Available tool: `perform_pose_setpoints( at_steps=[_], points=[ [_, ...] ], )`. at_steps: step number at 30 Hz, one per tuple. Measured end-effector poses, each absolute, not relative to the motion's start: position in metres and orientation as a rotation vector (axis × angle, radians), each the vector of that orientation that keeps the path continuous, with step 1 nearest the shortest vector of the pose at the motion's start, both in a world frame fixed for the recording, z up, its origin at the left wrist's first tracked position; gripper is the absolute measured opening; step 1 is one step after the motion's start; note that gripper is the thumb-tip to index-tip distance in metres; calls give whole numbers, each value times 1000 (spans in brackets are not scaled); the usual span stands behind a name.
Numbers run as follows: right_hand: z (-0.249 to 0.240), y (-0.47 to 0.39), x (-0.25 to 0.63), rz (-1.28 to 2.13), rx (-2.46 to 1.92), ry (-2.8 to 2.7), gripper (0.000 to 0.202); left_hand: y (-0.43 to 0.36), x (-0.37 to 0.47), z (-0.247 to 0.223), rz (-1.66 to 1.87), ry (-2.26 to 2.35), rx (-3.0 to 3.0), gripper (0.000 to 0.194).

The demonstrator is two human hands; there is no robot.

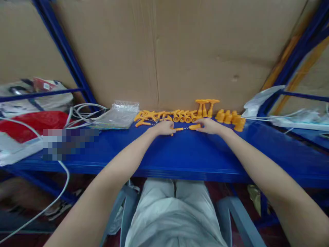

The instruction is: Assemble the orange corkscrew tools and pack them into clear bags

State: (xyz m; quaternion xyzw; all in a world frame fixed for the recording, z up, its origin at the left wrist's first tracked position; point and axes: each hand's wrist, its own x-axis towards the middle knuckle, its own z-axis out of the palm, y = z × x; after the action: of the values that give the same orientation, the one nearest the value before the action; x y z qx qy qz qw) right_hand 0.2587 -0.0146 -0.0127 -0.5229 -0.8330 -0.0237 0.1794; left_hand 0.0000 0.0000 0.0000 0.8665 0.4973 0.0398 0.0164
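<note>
Orange plastic parts [180, 116] on a glossy blue desk [180, 154]. Plain brown cardboard [180, 51] behind. Clear plastic bag [118, 115], white cables [82, 111], red bag [33, 121] left. Trousers [174, 212] light grey.

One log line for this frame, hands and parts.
left hand: on orange rod | right hand: on orange cap | surface: blue shelf

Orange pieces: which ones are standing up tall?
The two T-shaped orange pieces at the back, against the cardboard. They stand upright above the row; the other orange pieces lie low on the shelf.
</note>
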Motion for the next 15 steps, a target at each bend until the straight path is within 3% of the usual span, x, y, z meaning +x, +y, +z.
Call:
perform_pose_setpoints(
  at_steps=[15],
  points=[
    [-20, -5, 246, 13, -1132, -2172, 30, 1, 0, -6, 613, 1583, 2751, 40]
  ],
)
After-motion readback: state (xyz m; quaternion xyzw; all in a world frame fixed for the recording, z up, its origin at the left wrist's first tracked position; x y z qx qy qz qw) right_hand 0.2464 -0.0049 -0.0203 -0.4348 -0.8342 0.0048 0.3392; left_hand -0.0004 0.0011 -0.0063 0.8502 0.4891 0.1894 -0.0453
